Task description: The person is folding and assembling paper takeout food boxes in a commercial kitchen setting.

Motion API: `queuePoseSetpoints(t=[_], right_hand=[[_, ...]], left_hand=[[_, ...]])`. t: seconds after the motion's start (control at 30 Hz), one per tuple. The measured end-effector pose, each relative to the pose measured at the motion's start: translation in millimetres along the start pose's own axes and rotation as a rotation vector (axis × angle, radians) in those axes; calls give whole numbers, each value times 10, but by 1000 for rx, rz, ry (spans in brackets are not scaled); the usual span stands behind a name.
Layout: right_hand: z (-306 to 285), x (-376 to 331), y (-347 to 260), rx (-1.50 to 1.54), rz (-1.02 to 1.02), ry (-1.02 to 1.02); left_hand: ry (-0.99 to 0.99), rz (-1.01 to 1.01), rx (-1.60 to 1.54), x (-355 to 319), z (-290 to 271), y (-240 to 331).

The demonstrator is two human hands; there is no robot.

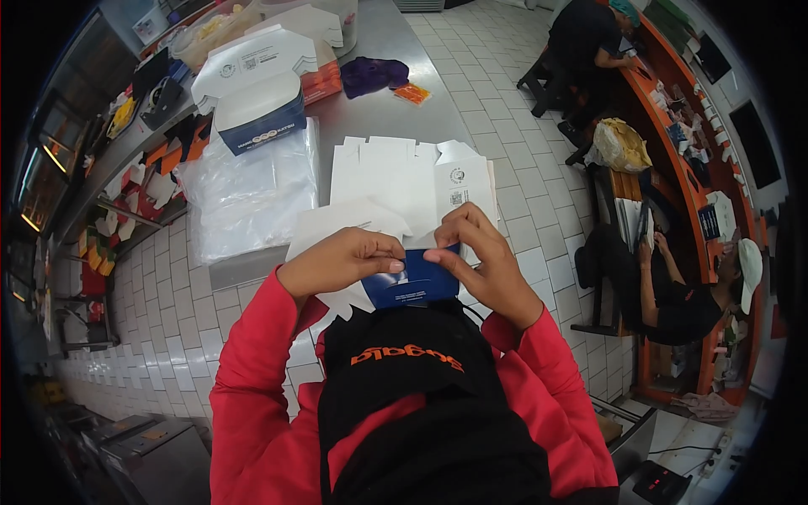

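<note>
A blue and white cardboard food box (412, 290), partly folded, is right in front of my apron at the table's near edge. My left hand (358, 259) is closed, thumb and fingers pinching the left part of its blue panel. On the other side my right hand (481, 257) grips the panel's upper right edge between thumb and curled fingers. A slot or tab shows between my fingertips, too small to make out fully. Flat white cardboard blanks (383, 172) lie under and beyond my hands.
To the left, a stack of clear plastic bags (244, 202) bears a folded blue box (263, 122) with its lid raised. A purple cloth (374, 76) and an orange packet (412, 93) lie farther back on the steel table (433, 118). Two people sit at an orange counter (686, 181) on the right.
</note>
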State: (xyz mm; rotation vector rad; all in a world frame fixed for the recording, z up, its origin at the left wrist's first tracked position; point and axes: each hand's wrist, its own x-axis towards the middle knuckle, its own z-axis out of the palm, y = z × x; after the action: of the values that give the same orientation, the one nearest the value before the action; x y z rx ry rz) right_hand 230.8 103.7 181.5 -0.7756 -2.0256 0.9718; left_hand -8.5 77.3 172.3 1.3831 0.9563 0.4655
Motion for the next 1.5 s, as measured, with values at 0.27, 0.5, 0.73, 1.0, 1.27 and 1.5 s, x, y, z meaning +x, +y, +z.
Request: queuePoseSetpoints(t=[0.27,0.5,0.73,1.0,1.27,1.5], right_hand=[[-98,84,-69,-67,175,-208],[-238,64,111,404,273,134],[-217,205,23,255,191,-134],[-193,428,-85,220,-116,-280],[155,457,-44,-244,-361,83],[909,346,-96,-374,-615,-255]], left_hand=[[-31,31,103,-84,-5,184],[77,192,200,-478,-73,262],[848,428,552,-289,245,235],[719,367,389,-275,427,486],[1010,517,566,-238,434,147],[1260,-110,-283,-55,20,-221]])
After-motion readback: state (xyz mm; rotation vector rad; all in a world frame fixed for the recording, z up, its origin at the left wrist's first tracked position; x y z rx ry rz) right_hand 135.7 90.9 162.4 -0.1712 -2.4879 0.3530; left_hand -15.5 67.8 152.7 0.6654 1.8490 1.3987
